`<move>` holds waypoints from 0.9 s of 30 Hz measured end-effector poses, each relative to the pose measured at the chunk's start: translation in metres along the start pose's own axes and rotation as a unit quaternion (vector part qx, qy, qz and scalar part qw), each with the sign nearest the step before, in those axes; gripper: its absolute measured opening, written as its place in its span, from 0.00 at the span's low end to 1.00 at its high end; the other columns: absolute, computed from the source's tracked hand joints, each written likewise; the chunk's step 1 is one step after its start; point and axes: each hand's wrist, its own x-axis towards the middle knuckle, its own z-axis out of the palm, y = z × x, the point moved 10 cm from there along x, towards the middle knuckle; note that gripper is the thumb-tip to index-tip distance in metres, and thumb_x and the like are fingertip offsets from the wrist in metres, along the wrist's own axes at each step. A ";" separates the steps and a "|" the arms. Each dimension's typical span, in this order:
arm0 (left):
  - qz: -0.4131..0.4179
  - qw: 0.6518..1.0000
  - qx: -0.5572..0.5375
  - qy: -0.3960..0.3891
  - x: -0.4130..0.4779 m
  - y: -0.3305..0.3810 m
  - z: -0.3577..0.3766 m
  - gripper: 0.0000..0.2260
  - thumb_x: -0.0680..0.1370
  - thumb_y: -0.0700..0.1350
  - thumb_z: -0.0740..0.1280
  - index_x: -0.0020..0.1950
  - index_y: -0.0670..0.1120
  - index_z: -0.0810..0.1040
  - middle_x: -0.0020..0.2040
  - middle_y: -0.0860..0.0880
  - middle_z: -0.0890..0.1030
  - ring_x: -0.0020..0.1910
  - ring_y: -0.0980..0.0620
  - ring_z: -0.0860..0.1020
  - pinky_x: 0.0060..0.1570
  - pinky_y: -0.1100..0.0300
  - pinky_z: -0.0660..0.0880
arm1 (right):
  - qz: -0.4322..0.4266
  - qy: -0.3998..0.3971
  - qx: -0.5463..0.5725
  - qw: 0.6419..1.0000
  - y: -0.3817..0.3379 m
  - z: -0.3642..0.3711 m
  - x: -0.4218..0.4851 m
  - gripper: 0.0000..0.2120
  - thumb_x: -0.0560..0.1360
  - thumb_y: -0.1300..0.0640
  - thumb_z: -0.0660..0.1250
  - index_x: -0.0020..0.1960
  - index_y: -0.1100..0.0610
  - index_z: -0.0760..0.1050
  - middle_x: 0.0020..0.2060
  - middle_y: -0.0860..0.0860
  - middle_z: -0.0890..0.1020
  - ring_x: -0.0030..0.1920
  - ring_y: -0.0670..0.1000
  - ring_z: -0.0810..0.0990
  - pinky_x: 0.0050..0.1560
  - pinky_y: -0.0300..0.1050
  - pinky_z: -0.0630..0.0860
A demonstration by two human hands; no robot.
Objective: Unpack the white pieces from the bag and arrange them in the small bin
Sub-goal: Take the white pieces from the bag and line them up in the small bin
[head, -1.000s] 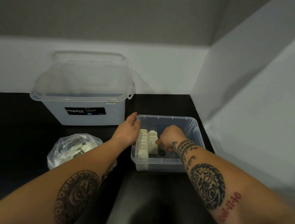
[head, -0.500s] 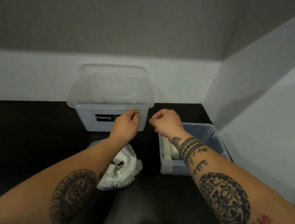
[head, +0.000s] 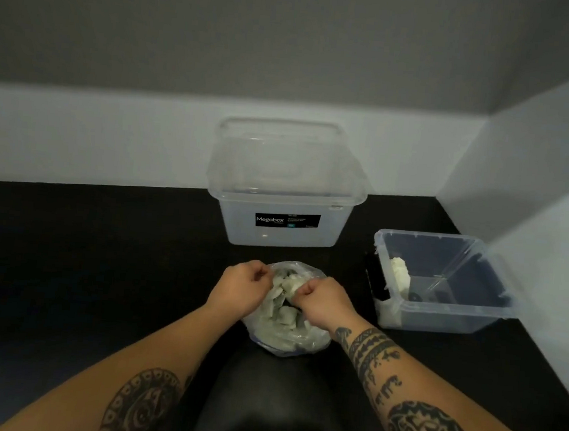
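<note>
I have both arms stretched forward from the bottom corners of my view and angled inward, so the hands meet near the middle. My left hand (head: 240, 290) lies knuckles up, its fingers (head: 264, 278) curled and pinching the left edge of the bag's (head: 286, 335) mouth. My right hand (head: 324, 303) sits just beside it, a narrow gap between them. It is closed into a loose fist, back of the hand up, fingers (head: 305, 291) curled round the right edge of that mouth. Both wrists run straight. Dark tattoos mark my left forearm (head: 160, 359) and right forearm (head: 396, 376), with bands ringing the right wrist.
</note>
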 end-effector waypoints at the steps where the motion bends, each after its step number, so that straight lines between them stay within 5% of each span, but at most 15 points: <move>1: 0.004 1.000 0.025 -0.015 -0.002 -0.006 0.005 0.05 0.81 0.49 0.66 0.53 0.55 0.82 0.45 0.54 0.84 0.44 0.57 0.82 0.46 0.59 0.80 | 0.010 0.006 -0.039 0.999 0.007 0.006 0.001 0.08 0.76 0.53 0.69 0.47 0.56 0.84 0.44 0.52 0.86 0.48 0.53 0.84 0.53 0.51 0.83; 7: 0.033 0.991 0.112 -0.067 -0.005 -0.017 0.025 0.14 0.79 0.46 0.67 0.64 0.57 0.80 0.58 0.55 0.82 0.55 0.57 0.80 0.59 0.55 0.80 | 0.031 0.013 -0.155 0.987 0.015 0.032 0.003 0.16 0.77 0.45 0.69 0.57 0.55 0.81 0.51 0.51 0.83 0.52 0.50 0.81 0.52 0.44 0.77; 13: 0.037 0.995 0.075 -0.047 -0.001 -0.019 0.024 0.11 0.82 0.47 0.65 0.62 0.56 0.81 0.56 0.54 0.83 0.51 0.58 0.81 0.55 0.57 0.80 | 0.052 0.019 -0.115 0.992 0.015 0.036 0.002 0.16 0.78 0.52 0.69 0.65 0.54 0.78 0.58 0.51 0.82 0.58 0.52 0.80 0.58 0.44 0.78; 18: 0.007 0.998 -0.059 -0.005 0.008 -0.017 0.010 0.10 0.82 0.41 0.64 0.55 0.53 0.82 0.52 0.54 0.84 0.53 0.56 0.81 0.56 0.60 0.77 | 0.041 0.017 -0.013 0.999 0.008 0.005 -0.003 0.13 0.74 0.57 0.76 0.58 0.52 0.81 0.51 0.48 0.83 0.52 0.49 0.82 0.56 0.45 0.81; 21: -0.024 0.986 -0.162 0.006 0.008 -0.010 0.006 0.10 0.83 0.40 0.62 0.53 0.51 0.81 0.51 0.51 0.85 0.48 0.52 0.83 0.51 0.52 0.82 | 0.014 -0.017 0.113 0.993 -0.010 -0.008 -0.012 0.14 0.76 0.62 0.74 0.60 0.56 0.79 0.48 0.53 0.84 0.42 0.47 0.83 0.38 0.37 0.80; 27: -0.085 0.886 -0.438 -0.130 -0.004 0.008 0.032 0.14 0.84 0.53 0.63 0.62 0.47 0.80 0.54 0.43 0.86 0.50 0.44 0.85 0.45 0.50 0.81 | -0.010 -0.009 0.211 0.977 -0.029 -0.022 -0.023 0.11 0.78 0.64 0.72 0.60 0.58 0.78 0.48 0.55 0.84 0.38 0.46 0.83 0.33 0.33 0.77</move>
